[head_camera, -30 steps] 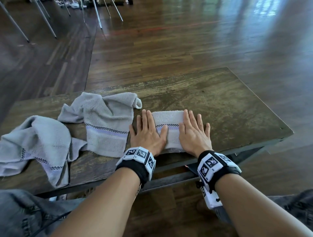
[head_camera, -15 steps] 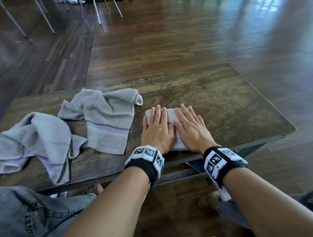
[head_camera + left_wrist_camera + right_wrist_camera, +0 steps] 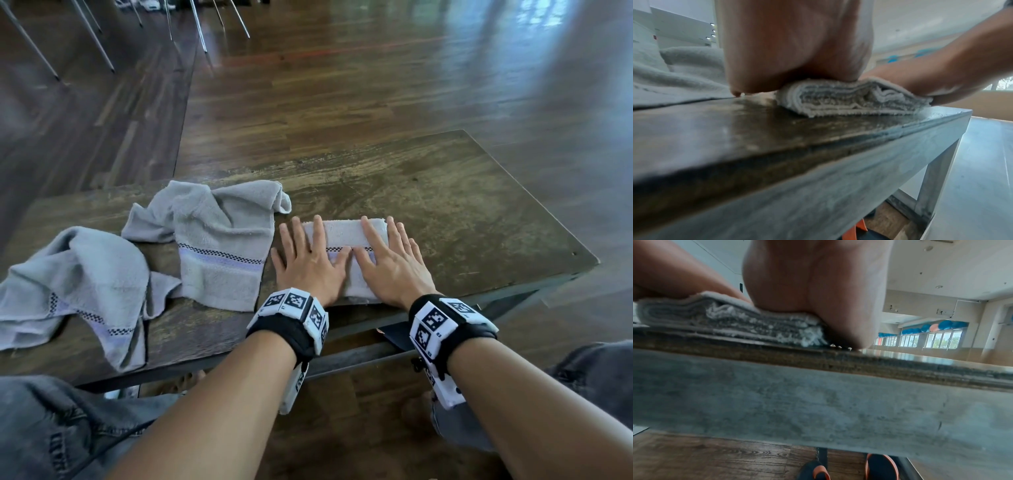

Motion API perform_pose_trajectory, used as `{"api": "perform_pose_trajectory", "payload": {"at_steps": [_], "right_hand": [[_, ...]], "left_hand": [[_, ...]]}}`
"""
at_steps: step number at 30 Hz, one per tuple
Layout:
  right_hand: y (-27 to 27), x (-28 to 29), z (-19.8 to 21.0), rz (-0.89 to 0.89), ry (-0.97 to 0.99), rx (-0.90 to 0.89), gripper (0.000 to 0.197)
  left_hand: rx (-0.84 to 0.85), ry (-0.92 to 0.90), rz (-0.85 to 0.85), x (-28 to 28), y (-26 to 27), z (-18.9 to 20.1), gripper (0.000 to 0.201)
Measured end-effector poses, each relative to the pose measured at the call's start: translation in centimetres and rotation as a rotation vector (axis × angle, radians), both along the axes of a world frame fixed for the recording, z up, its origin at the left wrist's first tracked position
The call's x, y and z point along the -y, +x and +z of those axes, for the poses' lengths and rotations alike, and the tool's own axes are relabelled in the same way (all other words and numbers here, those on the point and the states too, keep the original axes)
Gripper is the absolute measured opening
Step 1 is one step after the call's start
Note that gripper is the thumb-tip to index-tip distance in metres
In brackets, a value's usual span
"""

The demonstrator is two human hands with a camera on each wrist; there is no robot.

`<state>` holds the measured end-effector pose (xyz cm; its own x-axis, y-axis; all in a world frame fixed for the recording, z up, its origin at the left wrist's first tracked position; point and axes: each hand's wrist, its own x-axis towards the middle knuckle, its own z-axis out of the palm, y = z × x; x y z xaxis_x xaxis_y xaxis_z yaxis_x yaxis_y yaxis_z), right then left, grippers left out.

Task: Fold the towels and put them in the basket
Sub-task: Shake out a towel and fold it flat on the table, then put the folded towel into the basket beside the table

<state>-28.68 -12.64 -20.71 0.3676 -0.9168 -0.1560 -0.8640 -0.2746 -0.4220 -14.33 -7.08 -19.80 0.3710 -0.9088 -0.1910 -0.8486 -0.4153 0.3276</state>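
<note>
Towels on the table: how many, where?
3. A folded towel lies at the near edge, pressed flat under the left hand and right hand. A crumpled towel lies beside it; another crumpled towel lies far left. No basket visible.

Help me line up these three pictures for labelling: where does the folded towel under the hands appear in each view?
Head: the folded towel lies near the table's near edge, centre, under the left hand and right hand.
Left wrist: centre, its layered edge below the palm.
Right wrist: upper left, layered edge under the palm.
Shared landmark: the table's near edge.
</note>
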Motion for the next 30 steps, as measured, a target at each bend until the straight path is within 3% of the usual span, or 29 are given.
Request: {"api": "perform_pose_trajectory", "payload": {"at_steps": [4, 7, 11, 14, 17, 21, 24, 27, 30], "right_hand": [[0.1, -0.3, 0.4, -0.003, 0.019, -0.020, 0.063], [0.0, -1.2, 0.4, -0.010, 0.018, -0.023, 0.065], [0.1, -2.2, 1.3, -0.055, 0.080, 0.020, 0.076], [0.8, -2.4, 2.9, -0.151, 0.105, 0.169, 0.078], [1.6, -2.6, 5.0, -0.203, 0.132, 0.334, 0.068], [2.8, -3.3, 7.4, -0.188, 0.220, 0.496, 0.063], [4.6, -3.5, 9.2, -0.146, 0.321, 0.695, 0.060], [6.9, -3.8, 10.7, -0.109, 0.396, 0.843, 0.052], [10.2, -4.6, 11.9, -0.026, 0.488, 0.944, 0.062]], "left_hand": [[0.017, 0.035, 0.195, -0.4, -0.5, 1.3, 0.104], [0.083, -0.002, 0.253, -0.4, -1.0, 2.4, 0.090], [-0.031, 0.038, 0.262, -0.1, -0.4, 4.5, 0.072], [-0.079, 0.029, 0.208, 0.0, 0.1, 6.0, 0.043], [-0.263, -0.056, 0.153, -0.3, 0.8, 8.0, 0.023], [-0.479, -0.220, 0.145, -1.6, 2.6, 12.2, 0.026], [-0.549, -0.320, 0.168, -3.4, 4.8, 15.3, 0.018], [-0.635, -0.404, 0.211, -5.7, 7.3, 18.2, 0.023], [-0.690, -0.486, 0.239, -8.7, 10.1, 20.5, 0.029]]}}
